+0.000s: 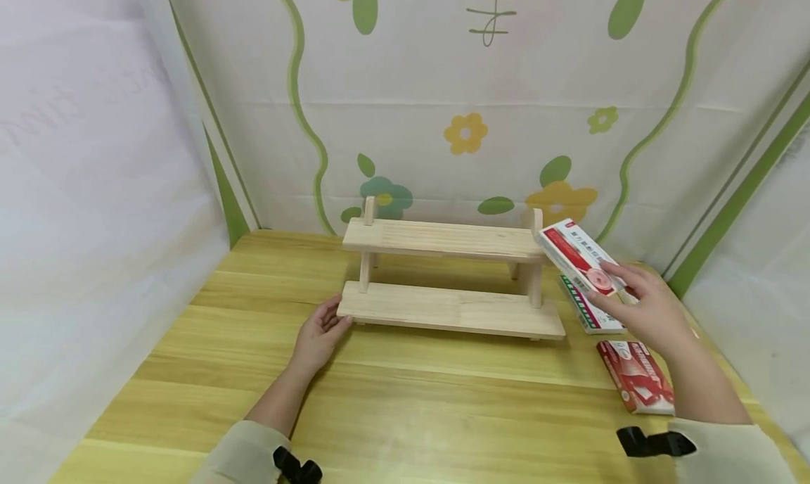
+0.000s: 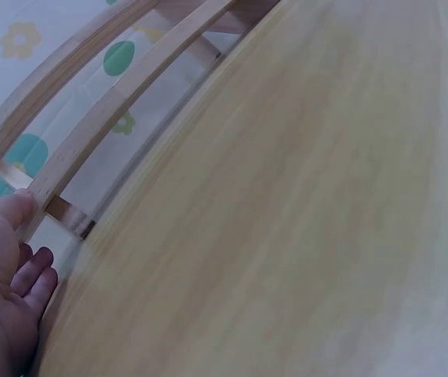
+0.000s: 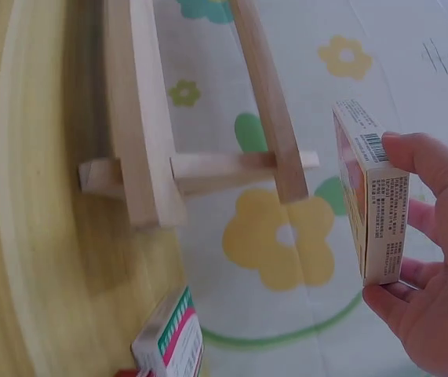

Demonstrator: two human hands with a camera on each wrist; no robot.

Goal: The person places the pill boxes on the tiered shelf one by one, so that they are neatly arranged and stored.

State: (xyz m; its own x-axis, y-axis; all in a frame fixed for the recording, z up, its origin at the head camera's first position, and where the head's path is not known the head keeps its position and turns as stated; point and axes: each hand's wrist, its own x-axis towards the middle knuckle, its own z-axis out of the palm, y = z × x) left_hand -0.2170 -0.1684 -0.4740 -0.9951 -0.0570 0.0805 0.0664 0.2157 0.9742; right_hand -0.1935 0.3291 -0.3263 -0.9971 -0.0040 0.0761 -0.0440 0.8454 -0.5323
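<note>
A two-tier wooden shelf (image 1: pixel 443 308) stands on the table. My left hand (image 1: pixel 320 335) grips the left end of its lower board; in the left wrist view the thumb (image 2: pixel 16 208) presses that board's edge, with other fingers curled below. My right hand (image 1: pixel 648 304) holds a white and red medicine box (image 1: pixel 577 255) between thumb and fingers, raised and tilted beside the right end of the upper board. In the right wrist view the box (image 3: pixel 384 212) shows its printed side and a barcode.
A white box with green and red trim (image 1: pixel 588 315) lies on the table right of the shelf, partly hidden under the held box. Closer to me is a red and white box (image 1: pixel 635 377). Flower-printed cloth (image 1: pixel 405 69) hangs behind the wooden table (image 1: pixel 443 414) and along its sides.
</note>
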